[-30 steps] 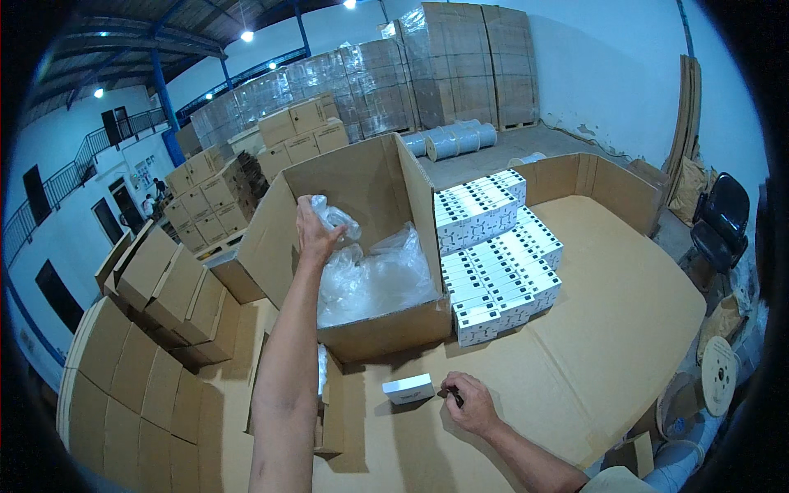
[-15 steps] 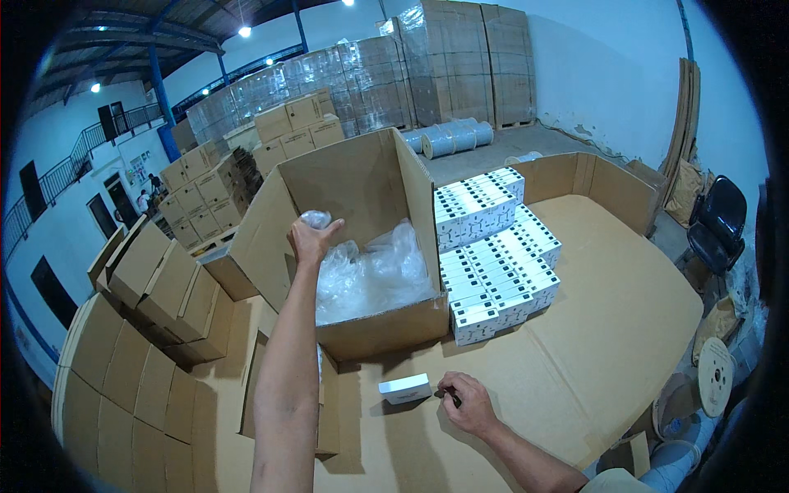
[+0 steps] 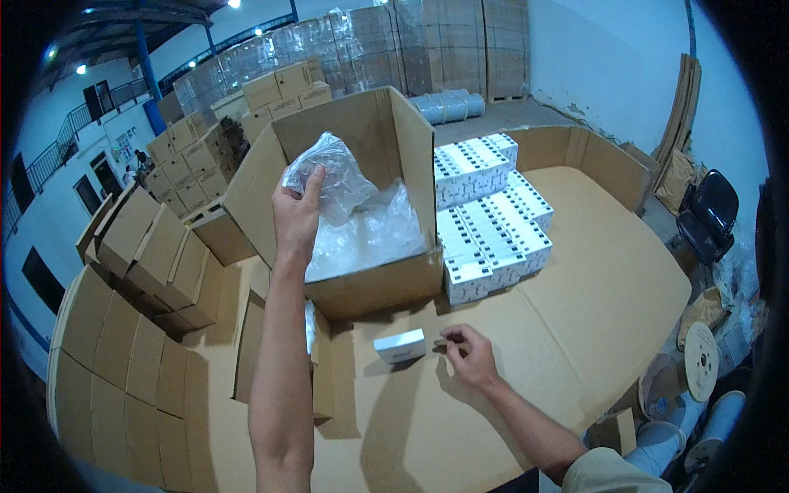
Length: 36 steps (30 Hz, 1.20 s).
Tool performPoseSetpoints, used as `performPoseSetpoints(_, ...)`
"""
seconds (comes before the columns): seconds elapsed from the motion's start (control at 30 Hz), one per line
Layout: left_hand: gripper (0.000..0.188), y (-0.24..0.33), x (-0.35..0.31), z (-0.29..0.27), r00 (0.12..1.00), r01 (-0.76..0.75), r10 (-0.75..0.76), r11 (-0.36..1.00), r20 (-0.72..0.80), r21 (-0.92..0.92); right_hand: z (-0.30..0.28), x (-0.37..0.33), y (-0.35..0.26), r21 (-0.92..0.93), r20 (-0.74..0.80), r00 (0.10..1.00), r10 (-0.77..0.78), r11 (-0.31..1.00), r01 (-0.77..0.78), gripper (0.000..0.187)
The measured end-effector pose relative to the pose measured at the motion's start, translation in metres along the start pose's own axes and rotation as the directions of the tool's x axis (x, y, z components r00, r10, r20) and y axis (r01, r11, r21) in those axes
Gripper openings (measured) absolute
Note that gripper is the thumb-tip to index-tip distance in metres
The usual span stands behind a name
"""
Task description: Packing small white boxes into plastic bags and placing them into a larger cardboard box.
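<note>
My left hand [image 3: 297, 215] grips a crumpled clear plastic bag [image 3: 339, 177] above a large open cardboard box [image 3: 374, 287]. Inside that box lie more clear plastic bags [image 3: 370, 242]. On the cardboard-covered table, my right hand [image 3: 470, 355] is curled with thumb and fingers close together. Something small and dark shows by its fingertips, too unclear to name. Just left of those fingertips a small white box [image 3: 400, 346] rests on its long side. To the right of the large box stand stacked white boxes [image 3: 493, 234] with small dark marks on top.
A narrow open carton [image 3: 323, 374] stands beside my left forearm. Flattened or folded brown cartons [image 3: 123, 370] line the left side. A low cardboard wall [image 3: 567, 156] edges the far right. Beyond the table are a black chair [image 3: 708, 214], cable reels [image 3: 700, 359] and wrapped pallets [image 3: 460, 49].
My left hand has drawn the plastic bag up, and more of it now shows. My right hand remains beside the small white box, its fingers shifted slightly. The whole view has tilted down.
</note>
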<state>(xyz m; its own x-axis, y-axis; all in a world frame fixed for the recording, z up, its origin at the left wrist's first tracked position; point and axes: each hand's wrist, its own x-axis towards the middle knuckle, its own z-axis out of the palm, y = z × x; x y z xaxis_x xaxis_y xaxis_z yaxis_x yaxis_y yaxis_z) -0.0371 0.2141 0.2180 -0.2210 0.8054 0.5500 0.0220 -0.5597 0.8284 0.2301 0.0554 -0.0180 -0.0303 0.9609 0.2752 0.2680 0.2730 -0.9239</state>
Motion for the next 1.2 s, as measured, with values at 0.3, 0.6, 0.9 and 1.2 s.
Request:
performPoseSetpoints(0.3, 0.023, 0.029, -0.186, -0.013, 0.972, 0.226, -0.219, 0.971, 0.082, -0.08, -0.011, 0.006, -0.044, 0.262, -0.008, 1.0, 0.03, 0.965, -0.026, 0.021)
performPoseSetpoints(0.6, 0.019, -0.021, -0.299, -0.011, 0.843, 0.519, -0.5, 0.853, 0.198, -0.058, 0.001, -0.015, -0.073, 0.39, 0.31, 0.95, 0.031, 0.907, -0.157, 0.026)
performPoseSetpoints(0.9, 0.035, -0.052, -0.318, -0.012, 0.819, 0.567, -0.571, 0.821, 0.064, 0.071, 0.034, -0.04, -0.042, 0.273, 0.123, 0.989, 0.079, 0.956, -0.11, 0.018)
performPoseSetpoints(1.2, 0.039, -0.046, -0.314, -0.017, 0.896, 0.443, -0.409, 0.813, -0.171, 0.379, 0.035, -0.04, -0.057, -0.004, 0.025, 0.998, -0.053, 0.999, 0.053, 0.012)
